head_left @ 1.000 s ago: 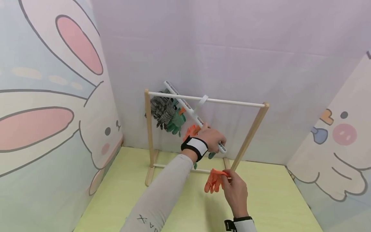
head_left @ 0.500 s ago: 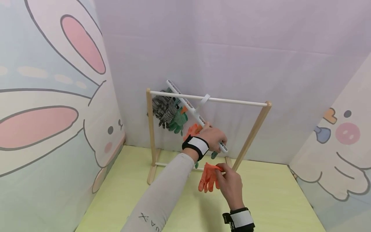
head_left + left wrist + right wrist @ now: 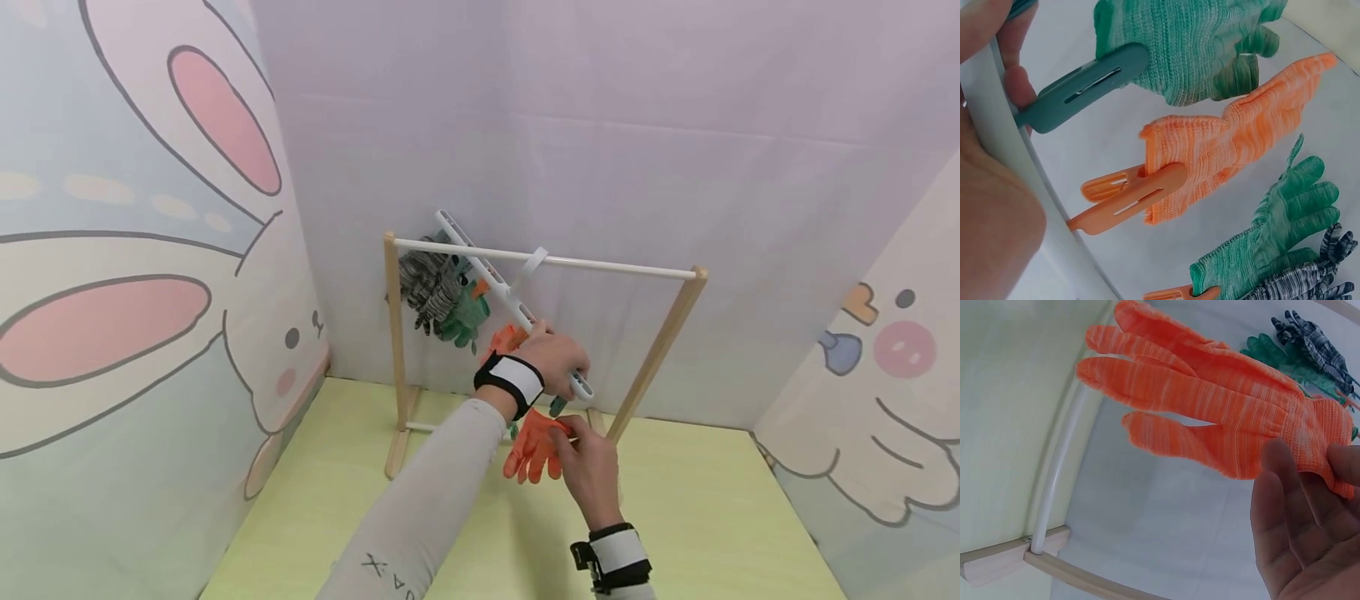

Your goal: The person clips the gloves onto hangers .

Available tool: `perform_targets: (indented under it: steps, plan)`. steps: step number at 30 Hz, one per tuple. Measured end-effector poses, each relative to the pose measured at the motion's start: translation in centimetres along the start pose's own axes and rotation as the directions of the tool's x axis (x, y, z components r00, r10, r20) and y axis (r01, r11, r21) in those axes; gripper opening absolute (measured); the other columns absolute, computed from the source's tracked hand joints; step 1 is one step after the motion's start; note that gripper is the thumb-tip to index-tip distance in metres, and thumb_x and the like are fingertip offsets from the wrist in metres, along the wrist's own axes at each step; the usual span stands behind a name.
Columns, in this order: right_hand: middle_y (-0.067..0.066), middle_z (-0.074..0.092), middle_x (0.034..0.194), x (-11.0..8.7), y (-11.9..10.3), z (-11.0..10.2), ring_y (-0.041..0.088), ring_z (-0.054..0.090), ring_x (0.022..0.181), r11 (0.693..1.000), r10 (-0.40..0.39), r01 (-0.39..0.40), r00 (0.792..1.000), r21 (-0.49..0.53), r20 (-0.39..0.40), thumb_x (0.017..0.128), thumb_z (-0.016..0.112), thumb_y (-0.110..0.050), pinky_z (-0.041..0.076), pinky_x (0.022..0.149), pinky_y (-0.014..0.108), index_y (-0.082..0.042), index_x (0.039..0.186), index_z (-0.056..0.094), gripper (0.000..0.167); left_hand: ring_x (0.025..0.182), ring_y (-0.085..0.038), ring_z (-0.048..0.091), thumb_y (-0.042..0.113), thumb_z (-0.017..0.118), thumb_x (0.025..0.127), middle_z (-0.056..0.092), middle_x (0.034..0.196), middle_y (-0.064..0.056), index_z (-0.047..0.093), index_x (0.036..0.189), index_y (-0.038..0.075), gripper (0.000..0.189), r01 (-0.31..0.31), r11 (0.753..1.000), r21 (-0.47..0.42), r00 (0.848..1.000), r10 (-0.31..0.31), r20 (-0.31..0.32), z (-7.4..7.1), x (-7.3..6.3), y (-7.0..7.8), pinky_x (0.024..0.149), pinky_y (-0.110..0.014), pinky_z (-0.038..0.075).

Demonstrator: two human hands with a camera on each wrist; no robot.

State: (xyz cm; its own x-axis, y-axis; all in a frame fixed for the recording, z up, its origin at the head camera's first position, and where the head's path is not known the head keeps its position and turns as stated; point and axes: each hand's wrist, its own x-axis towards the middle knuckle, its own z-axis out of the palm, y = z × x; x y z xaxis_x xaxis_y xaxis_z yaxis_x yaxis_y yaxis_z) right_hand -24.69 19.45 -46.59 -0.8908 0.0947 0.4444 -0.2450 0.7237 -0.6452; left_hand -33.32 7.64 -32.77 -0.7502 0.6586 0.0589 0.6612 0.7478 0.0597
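My left hand [image 3: 555,362] grips the lower end of a slanting white clip hanger [image 3: 480,265], which hooks over the rack's top rail. In the left wrist view, a dark green clip [image 3: 1085,90] beside that hand's fingers bites a green knit glove [image 3: 1191,50]. Below it, an orange clip [image 3: 1132,203] holds an orange knit glove [image 3: 1210,137]. Farther along hang another green glove [image 3: 1279,225] and a grey-and-black glove [image 3: 1297,281]. My right hand [image 3: 592,475] pinches a separate orange glove [image 3: 534,450] by its cuff, fingers dangling, just below the left hand.
A rack with wooden side posts [image 3: 660,350] and a white top rail [image 3: 622,266] stands on the pale yellow tabletop [image 3: 705,508]. Behind it is a lilac-grey backdrop [image 3: 675,183]. Printed cartoon panels [image 3: 142,433] flank both sides.
The right hand has moved left and slightly up with the orange glove, closer under the left hand. The left hand keeps its grip on the hanger.
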Motion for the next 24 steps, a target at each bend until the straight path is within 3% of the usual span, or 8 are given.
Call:
perform_targets:
  steps: [11, 24]
  plan:
    - [0.007, 0.075, 0.08, 0.3, 0.8, -0.5, 0.014, 0.065, 0.06, 0.999, 0.001, -0.003, 0.999, -0.039, -0.049, 0.09, 0.077, -0.013, 0.047, 0.05, 0.021, -0.01, 0.096, 0.076, 0.007, 0.086, -0.005, 0.062, 0.03, 0.086, 0.082, 0.074, 0.088, 0.017, 0.078, 0.085, 0.028, 0.009, -0.005, 1.0, 0.009, 1.0, 0.005, -0.013, -0.2, -0.4, 0.3, 0.106, -0.042, 0.033]
    - [0.01, 0.077, 0.089, 1.1, 0.4, -0.3, 0.017, 0.069, 0.064, 0.998, -0.009, 0.009, 1.0, -0.067, 0.008, 0.091, 0.075, -0.013, 0.05, 0.052, 0.025, -0.011, 0.101, 0.076, 0.011, 0.082, -0.005, 0.061, 0.029, 0.085, 0.083, 0.074, 0.084, 0.016, 0.077, 0.083, 0.027, 0.009, 0.005, 1.0, 0.001, 1.0, -0.005, -0.012, -0.7, -0.8, 0.3, 0.098, -0.039, 0.032]
